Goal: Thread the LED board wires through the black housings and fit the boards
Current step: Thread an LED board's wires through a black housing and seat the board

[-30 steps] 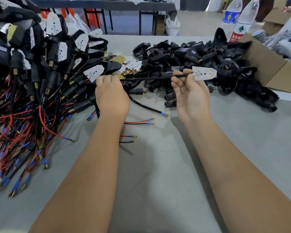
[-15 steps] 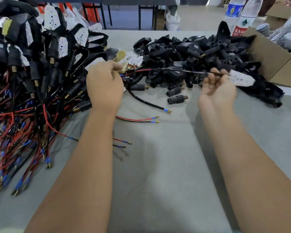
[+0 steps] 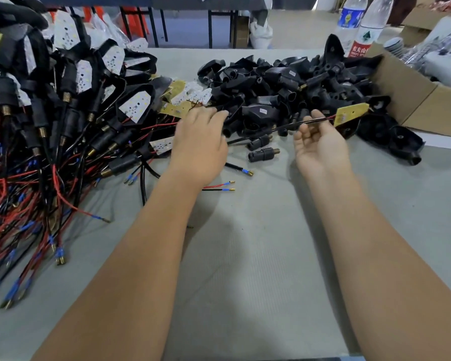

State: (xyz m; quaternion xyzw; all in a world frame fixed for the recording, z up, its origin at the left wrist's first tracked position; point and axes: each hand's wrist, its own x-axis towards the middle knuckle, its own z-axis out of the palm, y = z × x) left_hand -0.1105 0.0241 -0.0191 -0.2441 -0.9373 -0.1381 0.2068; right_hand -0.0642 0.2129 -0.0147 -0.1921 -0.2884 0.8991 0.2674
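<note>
My right hand (image 3: 320, 144) is palm up and pinches a black-sleeved wire (image 3: 284, 127) close to its LED board (image 3: 350, 114). The board's yellow back faces me, in front of the heap of black housings (image 3: 284, 82). The wire runs left and passes under my left hand (image 3: 199, 144). That hand shows its back, with the fingers stretched out onto a black housing (image 3: 235, 110) at the heap's left edge. Its palm and thumb are hidden.
A big pile of finished housings with boards and red, black and blue-tipped wires (image 3: 63, 113) fills the left. Loose LED boards (image 3: 190, 95) lie between the piles. Two black threaded stems (image 3: 263, 153) and loose wires (image 3: 219, 187) lie near my hands. A cardboard box (image 3: 412, 100) and water bottles (image 3: 365, 35) stand at the right.
My right hand moved right and turned the board from its white face to its yellow back. My left hand shifted right from the finished pile to the edge of the housing heap, fingers now extended.
</note>
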